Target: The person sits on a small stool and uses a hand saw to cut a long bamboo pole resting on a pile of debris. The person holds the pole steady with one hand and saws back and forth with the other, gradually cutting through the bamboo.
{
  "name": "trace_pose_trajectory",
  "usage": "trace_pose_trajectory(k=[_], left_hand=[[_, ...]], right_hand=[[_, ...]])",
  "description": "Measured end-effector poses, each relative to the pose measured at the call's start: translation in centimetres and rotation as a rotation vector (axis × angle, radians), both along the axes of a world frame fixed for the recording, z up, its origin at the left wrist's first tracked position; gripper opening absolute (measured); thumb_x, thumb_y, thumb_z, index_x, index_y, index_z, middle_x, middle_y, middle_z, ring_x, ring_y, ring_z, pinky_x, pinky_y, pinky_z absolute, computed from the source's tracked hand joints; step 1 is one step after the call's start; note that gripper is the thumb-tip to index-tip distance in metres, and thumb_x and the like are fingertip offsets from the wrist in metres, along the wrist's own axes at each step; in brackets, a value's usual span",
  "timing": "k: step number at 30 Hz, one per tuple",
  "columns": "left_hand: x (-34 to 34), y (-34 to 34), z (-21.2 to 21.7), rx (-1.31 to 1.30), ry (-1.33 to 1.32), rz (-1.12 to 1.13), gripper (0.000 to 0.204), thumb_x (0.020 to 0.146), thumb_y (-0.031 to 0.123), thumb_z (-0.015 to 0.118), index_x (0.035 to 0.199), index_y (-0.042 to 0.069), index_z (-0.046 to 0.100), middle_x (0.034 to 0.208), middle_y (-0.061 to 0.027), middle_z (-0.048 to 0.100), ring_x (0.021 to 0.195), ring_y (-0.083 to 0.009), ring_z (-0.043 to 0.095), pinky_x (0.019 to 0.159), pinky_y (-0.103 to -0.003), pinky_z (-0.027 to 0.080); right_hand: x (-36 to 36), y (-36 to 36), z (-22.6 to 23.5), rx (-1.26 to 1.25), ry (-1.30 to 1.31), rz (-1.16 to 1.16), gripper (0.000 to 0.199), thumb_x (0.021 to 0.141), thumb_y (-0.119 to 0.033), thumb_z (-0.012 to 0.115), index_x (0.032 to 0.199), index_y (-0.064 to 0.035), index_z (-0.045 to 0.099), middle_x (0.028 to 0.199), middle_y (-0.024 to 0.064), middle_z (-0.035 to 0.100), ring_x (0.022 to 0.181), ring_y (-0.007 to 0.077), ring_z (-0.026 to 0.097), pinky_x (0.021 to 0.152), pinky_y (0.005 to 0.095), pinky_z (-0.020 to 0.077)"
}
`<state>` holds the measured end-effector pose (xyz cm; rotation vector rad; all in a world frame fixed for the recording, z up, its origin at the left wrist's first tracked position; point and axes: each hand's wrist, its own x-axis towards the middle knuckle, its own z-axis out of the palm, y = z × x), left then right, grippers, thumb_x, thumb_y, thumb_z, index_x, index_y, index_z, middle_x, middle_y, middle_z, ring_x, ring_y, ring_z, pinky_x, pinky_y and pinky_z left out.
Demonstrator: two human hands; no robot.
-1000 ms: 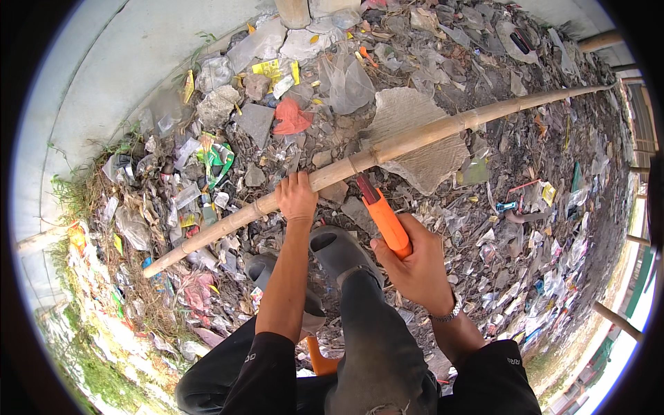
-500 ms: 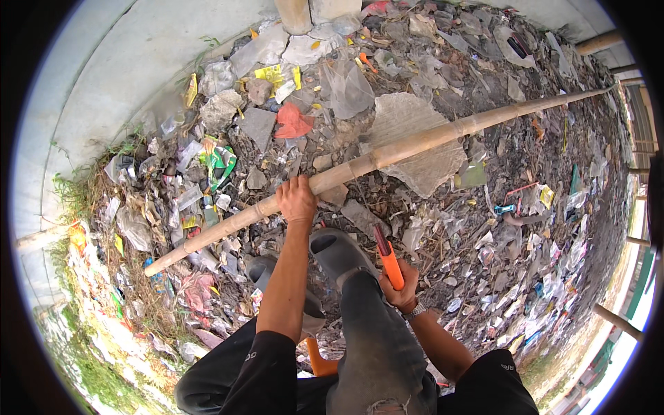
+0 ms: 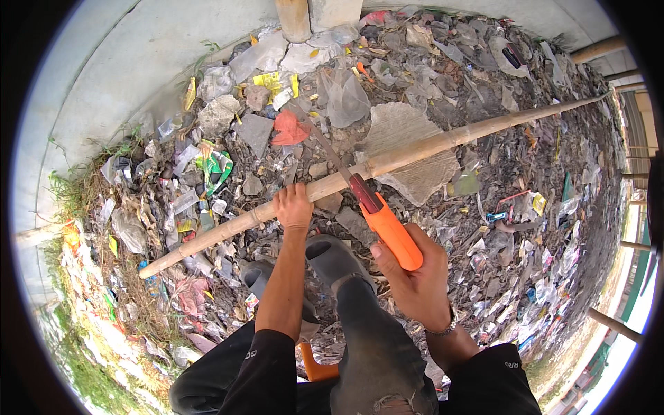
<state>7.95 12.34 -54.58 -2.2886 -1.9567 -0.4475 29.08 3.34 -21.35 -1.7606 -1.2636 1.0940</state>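
A long bamboo pole (image 3: 408, 153) runs slantwise over the littered ground, from lower left to far right. My left hand (image 3: 293, 206) is closed around it, left of its middle. In my right hand (image 3: 425, 277) is a hand saw (image 3: 391, 232) with an orange and dark red handle; the fingers wrap its rear end. Its narrow blade points away up and left, crossing over the pole just right of my left hand. Whether the teeth touch the bamboo I cannot tell. A flat slab of broken concrete (image 3: 398, 124) lies beneath the pole's middle.
My dark rubber boots (image 3: 332, 254) stand just on the near side of the pole. An orange object (image 3: 318, 363), partly hidden, is beside my leg. Rubble and plastic scraps cover the ground. A pale wall (image 3: 104, 76) and a post (image 3: 293, 21) bound the far side.
My right hand has raised the saw and brought it forward, so its blade now lies across the line of the pole. My left hand keeps its hold; the pole has shifted slightly.
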Motion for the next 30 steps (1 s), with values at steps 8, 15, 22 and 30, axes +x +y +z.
trace_pose_trajectory(k=[8,15,22,30], left_hand=[[0.1,0.4,0.3,-0.142,-0.043,0.041,0.031,0.064,0.020,0.081,0.092,0.013,0.070,0.093,-0.0057,0.072,0.090,-0.0292,0.070,0.088,-0.044,0.053],[0.7,2.0,3.5,-0.385,-0.057,0.079,0.024,0.071,0.019,0.076,0.093,0.011,0.074,0.094,-0.0123,0.077,0.091,-0.0343,0.075,0.088,-0.045,0.057],[1.1,3.2,6.7,-0.617,-0.037,0.135,0.028,0.076,0.021,0.071,0.101,0.010,0.078,0.102,-0.0159,0.079,0.095,-0.0380,0.077,0.087,-0.049,0.060],[0.7,5.5,7.7,-0.765,-0.015,0.080,0.035,0.076,0.019,0.068,0.106,0.006,0.081,0.104,-0.0226,0.079,0.100,-0.0394,0.077,0.091,-0.045,0.061]], right_hand=[[0.7,-2.1,1.9,0.259,0.166,0.040,0.028,0.090,-0.019,0.081,0.106,0.0008,0.069,0.078,0.0084,0.067,0.062,0.0191,0.066,0.060,0.0308,0.0516],[1.7,-5.5,-7.4,0.145,-0.069,-0.173,0.022,0.093,-0.016,0.078,0.090,0.0024,0.067,0.067,0.0095,0.061,0.055,0.0173,0.057,0.053,0.0330,0.0441],[1.9,-7.8,-9.4,-0.011,-0.129,-0.225,0.022,0.094,-0.016,0.079,0.089,0.0024,0.067,0.065,0.0079,0.061,0.054,0.0133,0.057,0.053,0.0309,0.0455],[2.8,-9.8,-8.9,-0.016,-0.161,-0.183,0.021,0.093,-0.016,0.080,0.088,0.0002,0.067,0.065,0.0097,0.063,0.054,0.0151,0.062,0.053,0.0325,0.0482]])
